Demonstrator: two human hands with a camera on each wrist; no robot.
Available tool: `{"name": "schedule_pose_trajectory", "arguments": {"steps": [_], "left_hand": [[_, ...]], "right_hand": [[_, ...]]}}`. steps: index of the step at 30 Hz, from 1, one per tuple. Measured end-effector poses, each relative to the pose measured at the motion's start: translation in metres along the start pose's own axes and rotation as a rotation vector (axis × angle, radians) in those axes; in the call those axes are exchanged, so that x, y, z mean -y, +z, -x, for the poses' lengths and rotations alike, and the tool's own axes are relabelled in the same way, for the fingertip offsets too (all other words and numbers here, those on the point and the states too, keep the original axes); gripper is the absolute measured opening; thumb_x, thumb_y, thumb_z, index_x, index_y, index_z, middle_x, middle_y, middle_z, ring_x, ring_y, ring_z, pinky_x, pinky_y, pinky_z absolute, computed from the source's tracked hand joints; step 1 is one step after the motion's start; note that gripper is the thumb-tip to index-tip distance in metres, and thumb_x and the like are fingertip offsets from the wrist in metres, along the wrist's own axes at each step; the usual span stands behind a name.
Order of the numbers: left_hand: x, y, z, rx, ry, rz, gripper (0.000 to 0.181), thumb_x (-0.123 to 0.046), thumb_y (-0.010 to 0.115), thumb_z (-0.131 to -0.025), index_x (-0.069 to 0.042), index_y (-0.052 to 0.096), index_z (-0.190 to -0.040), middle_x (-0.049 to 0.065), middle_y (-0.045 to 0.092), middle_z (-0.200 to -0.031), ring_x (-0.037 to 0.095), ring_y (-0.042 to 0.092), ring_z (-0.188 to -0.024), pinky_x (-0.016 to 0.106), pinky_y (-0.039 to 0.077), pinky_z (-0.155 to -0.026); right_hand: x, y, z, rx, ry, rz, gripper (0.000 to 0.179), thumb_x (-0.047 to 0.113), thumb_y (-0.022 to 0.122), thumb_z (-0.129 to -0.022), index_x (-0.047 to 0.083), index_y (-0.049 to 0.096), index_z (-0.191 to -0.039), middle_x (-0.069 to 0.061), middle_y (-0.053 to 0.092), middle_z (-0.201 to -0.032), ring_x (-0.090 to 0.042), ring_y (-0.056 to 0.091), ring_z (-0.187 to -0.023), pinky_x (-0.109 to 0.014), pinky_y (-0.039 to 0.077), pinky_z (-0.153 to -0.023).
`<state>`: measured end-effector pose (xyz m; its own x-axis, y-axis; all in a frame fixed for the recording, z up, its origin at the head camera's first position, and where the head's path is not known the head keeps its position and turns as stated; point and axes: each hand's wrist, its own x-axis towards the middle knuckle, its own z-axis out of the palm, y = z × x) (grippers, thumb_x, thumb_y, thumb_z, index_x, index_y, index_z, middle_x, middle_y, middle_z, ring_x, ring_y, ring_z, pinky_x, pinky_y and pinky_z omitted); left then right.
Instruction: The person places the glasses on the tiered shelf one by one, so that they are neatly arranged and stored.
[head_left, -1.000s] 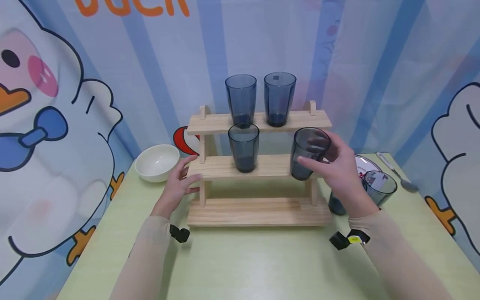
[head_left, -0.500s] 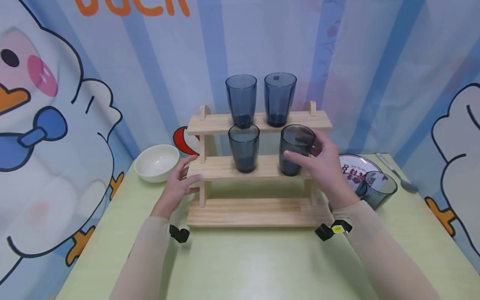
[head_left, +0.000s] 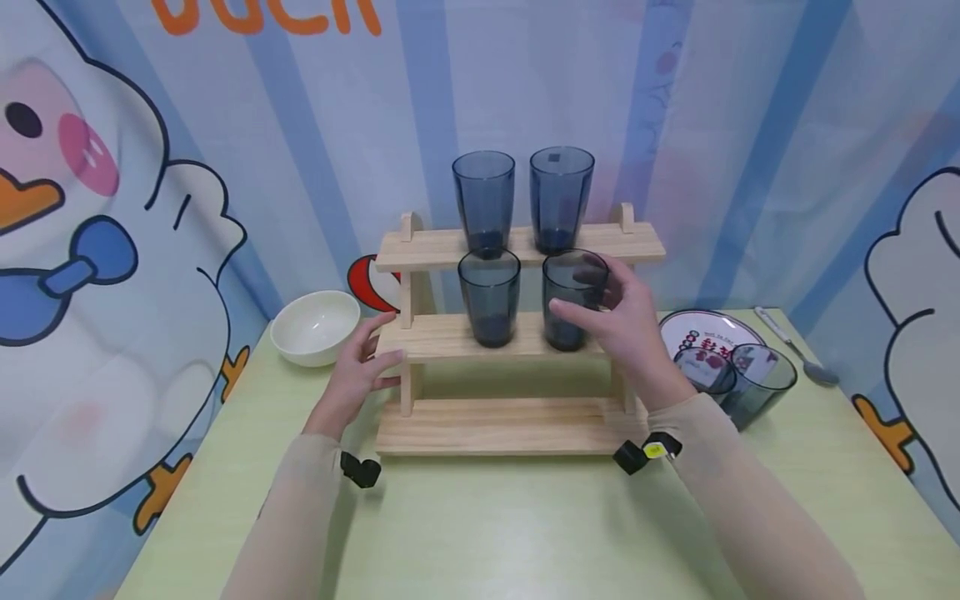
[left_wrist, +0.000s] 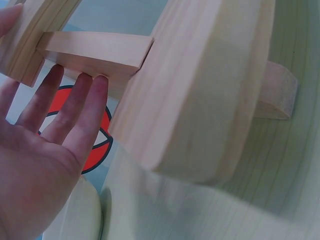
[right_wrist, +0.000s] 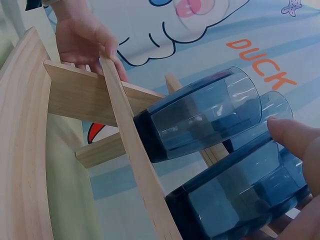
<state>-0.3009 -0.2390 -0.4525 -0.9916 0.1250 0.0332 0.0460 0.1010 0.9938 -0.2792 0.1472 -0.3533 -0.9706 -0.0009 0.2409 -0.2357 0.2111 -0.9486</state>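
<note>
A three-tier wooden shelf (head_left: 495,425) stands on the table. My right hand (head_left: 630,321) grips a blue-grey drinking glass (head_left: 564,333) from its right side, thumb across the front. The glass is upright on the middle tier, its base at the board in the right wrist view. To its left on that tier stands a matching glass (head_left: 489,304). Two more, a left glass (head_left: 483,200) and a right glass (head_left: 561,204), stand on the top tier. My left hand (left_wrist: 55,135) holds the shelf's left end, thumb on the middle board and fingertips against the upright (left_wrist: 95,52).
A white bowl (head_left: 315,329) sits left of the shelf. On the right, two glasses, a nearer one (head_left: 761,392) and one beside it (head_left: 705,375), stand before a printed plate (head_left: 678,325). A spoon (head_left: 795,346) lies at the far right. A cartoon curtain (head_left: 337,125) hangs behind.
My right hand has moved left with its glass, bringing it over the middle tier beside the other glass. More of the plate now shows. My left hand has stayed on the shelf.
</note>
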Motion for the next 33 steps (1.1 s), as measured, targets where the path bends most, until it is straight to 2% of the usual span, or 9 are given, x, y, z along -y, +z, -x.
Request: {"name": "schedule_pose_trajectory", "arguments": {"steps": [7,12,33], "left_hand": [[0.001,0.000,-0.001,0.000,-0.002,-0.006,0.068,-0.014,0.069,-0.102,-0.028,0.040,-0.161,0.018,0.048,-0.156,0.041,0.053,-0.134,0.061,0.058,-0.095],[0.001,0.000,-0.002,0.000,0.000,-0.001,0.069,-0.013,0.069,-0.102,-0.023,0.038,-0.163,0.018,0.048,-0.155,0.042,0.053,-0.134,0.062,0.057,-0.095],[-0.001,0.001,-0.001,-0.005,-0.016,-0.009,0.069,-0.015,0.071,-0.101,-0.029,0.041,-0.161,0.016,0.047,-0.157,0.041,0.053,-0.135,0.060,0.058,-0.094]], "right_hand": [[0.000,0.006,-0.005,0.023,-0.021,0.015,0.082,0.033,0.088,-0.088,0.024,0.047,-0.158,-0.008,0.060,-0.144,-0.028,0.057,-0.130,-0.047,0.048,-0.112],[-0.003,0.008,-0.007,0.026,-0.048,0.033,0.084,0.033,0.086,-0.090,0.020,0.043,-0.160,-0.011,0.058,-0.146,-0.031,0.056,-0.132,-0.050,0.047,-0.113],[0.000,0.013,-0.007,0.014,-0.018,0.051,0.088,0.036,0.085,-0.090,0.020,0.038,-0.162,-0.012,0.054,-0.148,-0.035,0.053,-0.135,-0.053,0.049,-0.109]]}}
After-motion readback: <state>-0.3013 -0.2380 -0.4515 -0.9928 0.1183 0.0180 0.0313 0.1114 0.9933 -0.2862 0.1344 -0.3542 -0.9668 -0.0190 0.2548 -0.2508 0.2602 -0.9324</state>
